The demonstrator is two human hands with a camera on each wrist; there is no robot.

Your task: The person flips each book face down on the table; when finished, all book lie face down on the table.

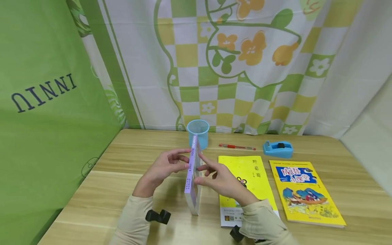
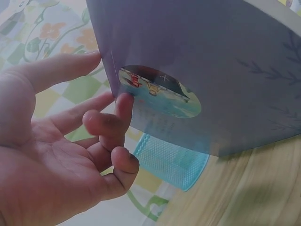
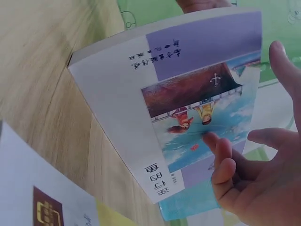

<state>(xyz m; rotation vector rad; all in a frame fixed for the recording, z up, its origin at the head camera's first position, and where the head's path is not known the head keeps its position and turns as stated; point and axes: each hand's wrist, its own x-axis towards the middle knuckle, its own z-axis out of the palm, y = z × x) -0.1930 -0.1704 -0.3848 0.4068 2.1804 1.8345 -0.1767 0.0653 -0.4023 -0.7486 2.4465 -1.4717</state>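
A purple-and-white book (image 1: 190, 173) stands on edge on the table, its purple spine toward me. My left hand (image 1: 166, 168) is on its left, thumb and fingertips touching the spine edge and the purple cover, other fingers loosely bent. On the opposite side my right hand (image 1: 222, 180) rests its fingertips against the picture cover (image 3: 202, 117), which shows two figures, blue sky and a dark red shape. Neither hand wraps round the book; it stands between the two. Directly behind it is a blue mesh cup (image 1: 198, 127).
A yellow book (image 1: 239, 165) lies partly under my right forearm. Right of it lies another yellow book (image 1: 309, 200) with a boat picture. Behind them are a red pen (image 1: 237, 147) and a blue tape dispenser (image 1: 278, 149). A patterned curtain (image 1: 196, 68) hangs at the table's back edge.
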